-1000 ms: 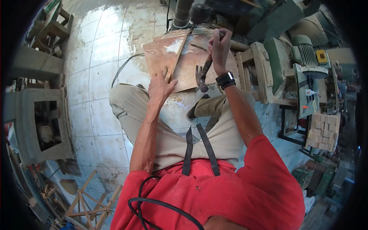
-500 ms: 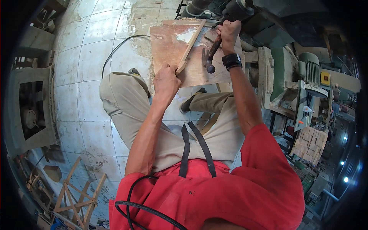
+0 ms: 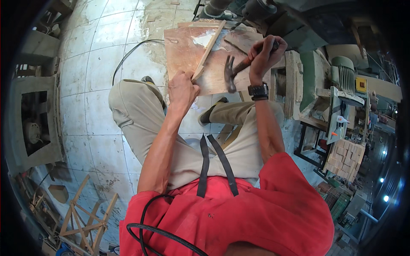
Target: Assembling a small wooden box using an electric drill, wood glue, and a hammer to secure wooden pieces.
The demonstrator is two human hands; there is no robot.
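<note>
My right hand [image 3: 265,56] is wrapped round the handle of a claw hammer [image 3: 231,74]. The hammer head hangs over the near right part of a plywood board [image 3: 181,49], claw pointing away from me. At the board's near left, my left hand [image 3: 183,88] is closed on the near end of a narrow wooden strip [image 3: 210,46]. The strip slants away to the right across the board, and its near end looks split or stepped. What lies under my left fingers is hidden. A thin dark rod [image 3: 235,47] lies on the board between strip and hammer.
Dark machine parts [image 3: 258,10] stand just beyond the board. To the right is a green machine with a motor [image 3: 343,72], and a stack of wood blocks [image 3: 345,158]. A black cable [image 3: 128,57] curves over the tiled floor. A wooden frame [image 3: 87,222] stands lower left.
My right hand has come nearer and a little right, turning the hammer so its handle slants more to the right. My left hand stays at the strip's near end.
</note>
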